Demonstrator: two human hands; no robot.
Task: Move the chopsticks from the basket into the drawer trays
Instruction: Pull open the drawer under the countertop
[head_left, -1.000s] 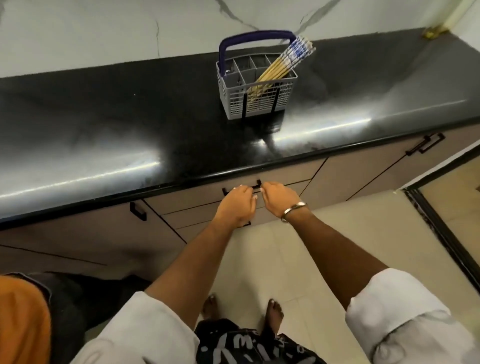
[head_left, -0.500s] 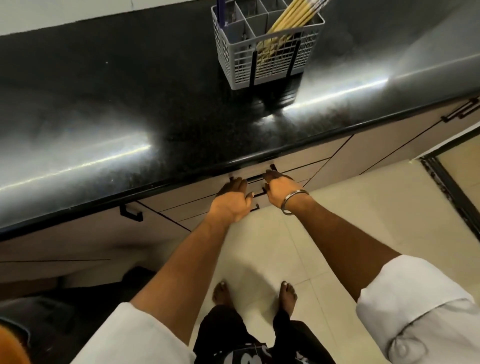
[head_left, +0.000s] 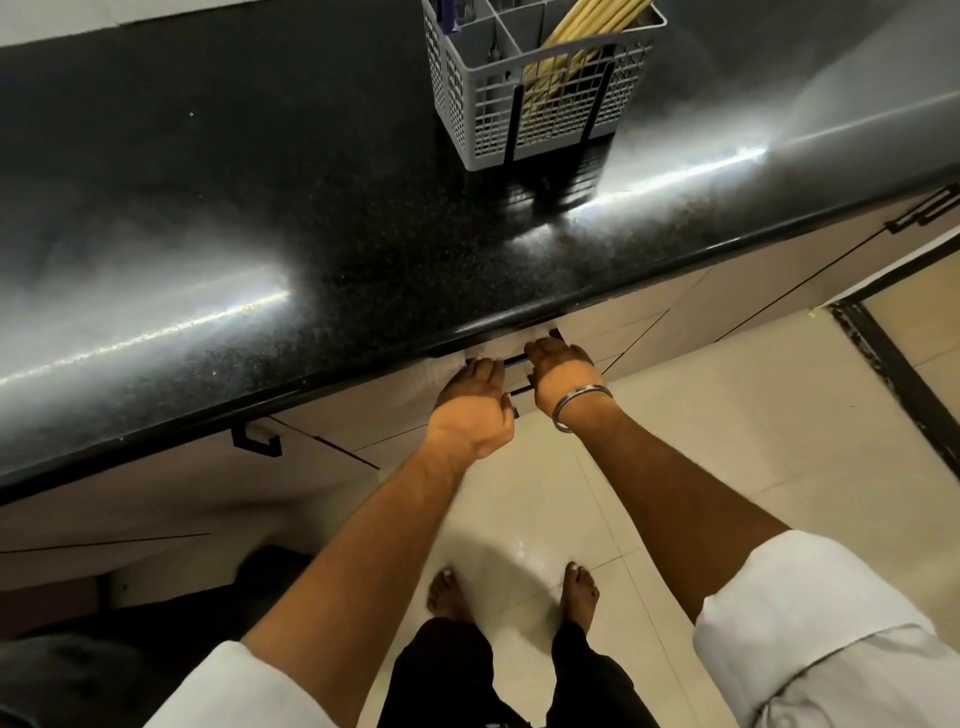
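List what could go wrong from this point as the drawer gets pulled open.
1. Both the left hand and right hand sit on the drawer handle just under the countertop edge, so knuckles may scrape it.
2. The person's bare feet stand directly below; a fast pull could bring the drawer into the legs.
3. The chopsticks lean in the basket; a jolt could tip it.

view: head, the only camera | position: above the near edge of the counter (head_left: 311, 218), close over it | facing: forward and steeply down | far: basket (head_left: 540, 88) cut by the top edge | near: both forearms, floor (head_left: 701, 441), bare feet | shared with other views: none
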